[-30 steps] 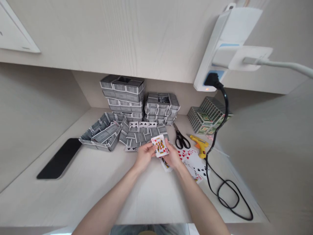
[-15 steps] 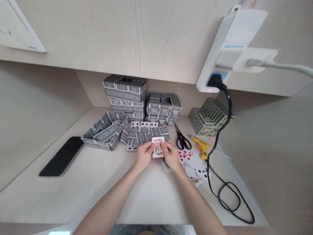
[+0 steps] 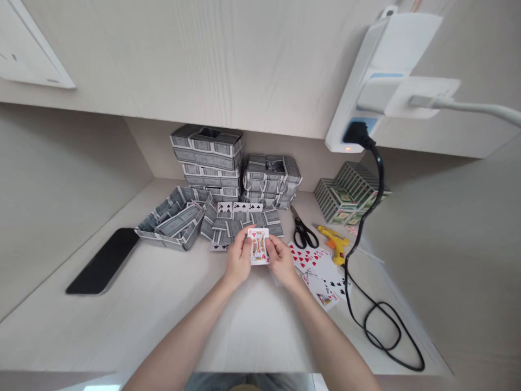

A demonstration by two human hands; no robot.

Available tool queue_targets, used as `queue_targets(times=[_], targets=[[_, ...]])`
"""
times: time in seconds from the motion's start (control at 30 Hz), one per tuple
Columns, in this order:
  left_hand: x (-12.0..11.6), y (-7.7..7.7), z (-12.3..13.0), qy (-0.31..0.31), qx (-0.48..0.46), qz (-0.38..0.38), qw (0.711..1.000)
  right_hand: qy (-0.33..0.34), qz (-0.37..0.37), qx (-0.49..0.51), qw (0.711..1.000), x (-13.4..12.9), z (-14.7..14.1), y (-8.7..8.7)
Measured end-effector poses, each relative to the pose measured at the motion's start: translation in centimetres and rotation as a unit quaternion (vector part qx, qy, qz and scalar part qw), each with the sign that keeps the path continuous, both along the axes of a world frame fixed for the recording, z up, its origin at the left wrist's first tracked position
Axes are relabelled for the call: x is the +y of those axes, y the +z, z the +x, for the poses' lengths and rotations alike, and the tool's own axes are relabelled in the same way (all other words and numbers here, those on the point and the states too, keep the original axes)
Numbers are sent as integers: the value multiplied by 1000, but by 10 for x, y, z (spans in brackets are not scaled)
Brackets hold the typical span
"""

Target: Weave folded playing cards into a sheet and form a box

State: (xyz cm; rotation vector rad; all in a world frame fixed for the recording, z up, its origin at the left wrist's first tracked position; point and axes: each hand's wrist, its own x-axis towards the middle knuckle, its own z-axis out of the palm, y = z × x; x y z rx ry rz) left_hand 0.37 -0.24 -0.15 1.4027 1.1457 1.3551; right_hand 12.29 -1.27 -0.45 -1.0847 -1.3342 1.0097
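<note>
This looks like a desk in a home, a spot for making crafts. Past the fingers stand boxes covered in playing cards. Right of the fingers lie black scissors and a yellow glue gun. A black phone lies far left of them.

Bare forearms angled inward, both hands close together, gripping, thumbs uppermost

King card smooth paper; glue gun plastic; panel matt (wood-grained).
</note>
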Motion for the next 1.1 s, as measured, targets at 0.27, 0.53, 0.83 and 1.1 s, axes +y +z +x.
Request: queue_targets(times=[0.27,0.53,0.83,1.1], targets=[[-3,-2,5,3,6,-7,1000,-72,12,-46,996,-7,-7,-3],[-2,-4,6,-2,-20,-17,1000,-62,-13,-33,997,-7,-6,-3],[-1,-7,3,-3,-11,-14,1000,-19,-39,16,999,-5,-4,-2],[-1,-7,2,0,-6,-21,1000,-5,-65,4,998,-6,0,4]])
